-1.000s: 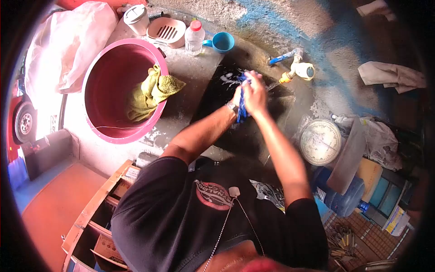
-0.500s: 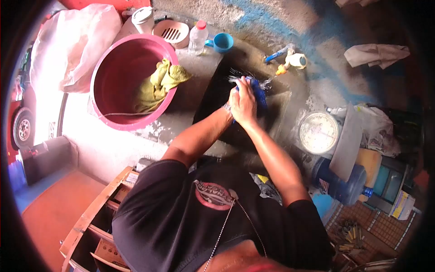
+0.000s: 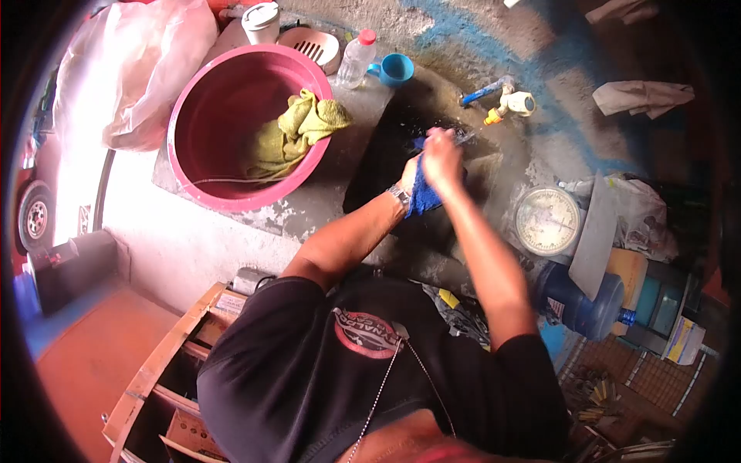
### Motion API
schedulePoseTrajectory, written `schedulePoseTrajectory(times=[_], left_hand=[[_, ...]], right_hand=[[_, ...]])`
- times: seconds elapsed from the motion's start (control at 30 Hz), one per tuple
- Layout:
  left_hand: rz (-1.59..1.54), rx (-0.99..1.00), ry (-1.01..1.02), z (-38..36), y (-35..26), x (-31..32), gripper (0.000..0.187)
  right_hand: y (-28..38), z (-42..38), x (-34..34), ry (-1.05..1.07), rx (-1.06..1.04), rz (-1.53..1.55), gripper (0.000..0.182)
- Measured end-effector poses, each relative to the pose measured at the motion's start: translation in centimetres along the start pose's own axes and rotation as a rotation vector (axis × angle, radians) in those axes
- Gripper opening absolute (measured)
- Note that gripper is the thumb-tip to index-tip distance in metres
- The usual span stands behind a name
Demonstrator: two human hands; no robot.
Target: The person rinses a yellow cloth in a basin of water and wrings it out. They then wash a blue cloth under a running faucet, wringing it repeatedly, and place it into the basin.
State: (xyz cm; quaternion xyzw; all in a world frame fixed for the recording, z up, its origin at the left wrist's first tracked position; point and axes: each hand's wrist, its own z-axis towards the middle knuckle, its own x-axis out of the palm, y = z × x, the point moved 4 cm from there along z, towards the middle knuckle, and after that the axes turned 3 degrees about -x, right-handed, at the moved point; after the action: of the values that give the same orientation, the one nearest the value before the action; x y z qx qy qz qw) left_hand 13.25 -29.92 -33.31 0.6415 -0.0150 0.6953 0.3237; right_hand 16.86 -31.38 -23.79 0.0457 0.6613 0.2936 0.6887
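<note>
Both hands meet over the dark wet sink basin (image 3: 386,154), close to its far edge under the white plastic tap (image 3: 515,103). The right hand (image 3: 441,158) has its fingers closed on the blue wet cloth (image 3: 421,194); the left hand (image 3: 409,174) lies mostly hidden behind it (its fingers cannot be told). Half a second ago the cloth was bunched higher, nearer the tap. The round pink plastic tub (image 3: 193,166) with a yellow-green towel (image 3: 297,131) crowds the basin's left edge; a round white dial scale (image 3: 546,221) stands off its right edge.
</note>
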Motion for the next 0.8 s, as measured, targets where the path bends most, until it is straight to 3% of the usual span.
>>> schedulePoseTrajectory(times=[0.03,0.1,0.13,0.17,0.2,0.23,0.27,0.3,0.37,0.4,0.43,0.5,0.53,0.57,0.6,0.63,0.67,0.7,0.73,0.77,0.8], left_hand=[[0.001,-0.001,0.012,0.8,-1.0,-1.4,0.035],[0.409,0.167,-0.022,1.0,-2.7,-5.1,0.035],[0.622,0.248,-0.045,0.8,-3.6,-6.0,0.035],[0.553,0.200,0.000,0.3,-3.0,-3.7,0.035],[0.485,0.150,0.041,-0.2,-2.3,-1.2,0.036],[0.127,-0.023,0.140,-1.5,-0.2,4.4,0.037],[0.124,0.002,-0.110,-1.2,-0.9,3.1,0.039],[0.069,0.150,-0.331,-1.5,-0.7,7.5,0.033],[0.093,0.272,0.109,-0.1,-5.8,-3.6,0.028],[0.253,0.299,0.021,-0.5,-6.0,-3.5,0.023],[0.113,0.151,-0.115,-0.9,-5.2,-2.5,0.027],[0.282,0.128,-0.248,-0.6,-2.3,1.1,0.037],[0.394,0.123,-0.228,-1.2,-1.5,2.6,0.039],[0.397,0.119,-0.228,-1.3,-1.9,2.2,0.039],[0.334,0.137,-0.203,-0.7,-2.7,2.1,0.038],[0.262,0.163,-0.178,0.1,-3.3,1.0,0.037],[0.034,0.091,0.330,0.5,-4.0,-0.7,0.036],[-0.047,-0.008,0.369,0.7,-4.0,-1.4,0.035],[0.112,0.066,0.084,1.3,-3.7,-0.4,0.035],[0.265,0.140,-0.209,1.1,-2.8,1.2,0.034],[0.329,0.144,-0.166,0.7,-1.7,2.9,0.035]], right_hand=[[3.1,-2.8,0.1,-0.189,-0.316,0.066,0.025],[5.6,-4.8,0.2,-0.214,-0.402,0.118,0.023],[3.7,-3.4,0.1,-0.169,-0.393,0.126,0.026],[2.5,-0.9,-0.2,0.064,-0.102,0.119,0.029],[0.4,1.1,-0.2,0.018,0.072,0.057,0.029],[-1.5,1.9,0.1,-0.026,0.246,-0.004,0.030],[-2.1,1.6,1.2,-0.015,0.179,0.043,0.030],[0.2,0.2,1.4,-0.040,-0.045,-0.020,0.034],[6.2,-3.4,-0.3,-0.059,-0.147,0.063,0.039],[8.0,-4.5,-1.0,-0.073,-0.234,0.146,0.045],[5.9,-3.4,-0.4,-0.074,-0.231,0.149,0.045],[-3.3,0.8,1.9,0.038,0.067,0.030,0.036],[-6.7,1.9,2.3,-0.045,0.244,0.092,0.035],[-4.8,1.4,1.2,0.026,0.238,0.088,0.036],[-2.2,0.0,0.6,0.015,0.228,0.085,0.036],[2.6,-2.3,0.1,-0.074,-0.046,0.034,0.041],[5.4,-4.3,-0.4,-0.153,-0.307,-0.013,0.047],[5.1,-4.3,-0.7,-0.121,-0.256,0.111,0.045],[2.4,-2.8,0.2,-0.131,-0.259,0.113,0.045],[-3.1,-0.6,2.1,-0.112,-0.112,0.088,0.039],[-7.4,1.5,2.8,-0.087,0.035,0.062,0.034]])
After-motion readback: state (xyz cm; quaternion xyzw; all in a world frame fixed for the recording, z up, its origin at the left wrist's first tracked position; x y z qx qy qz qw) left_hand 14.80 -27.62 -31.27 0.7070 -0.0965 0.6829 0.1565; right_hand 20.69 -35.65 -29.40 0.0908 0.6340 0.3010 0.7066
